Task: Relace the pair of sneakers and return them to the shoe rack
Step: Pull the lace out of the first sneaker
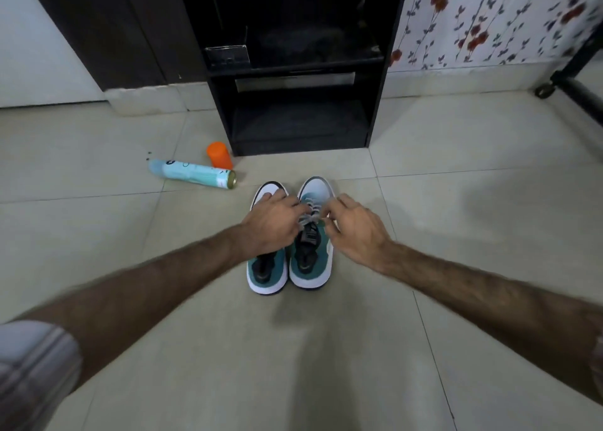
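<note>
Two sneakers sit side by side on floor (456, 235), just in front of dark shoe rack (300, 81). Left hand (272, 223) lies over left sneaker (266, 274), fingers curled at grey lace (308, 217). Right hand (354, 226) pinches same lace over right sneaker (311, 267).

Step looks like tying right sneaker. Pull both ends same amount. Keep lace flat, no twist. Hold shoe down so it does not slide. Spray can (192, 173) and orange cap (219, 159) lie near, left of shoes.

two sneakers (310, 235), one spray can (192, 173), one orange cap (219, 154), one shoe rack (293, 71), two hands (272, 223)
</note>
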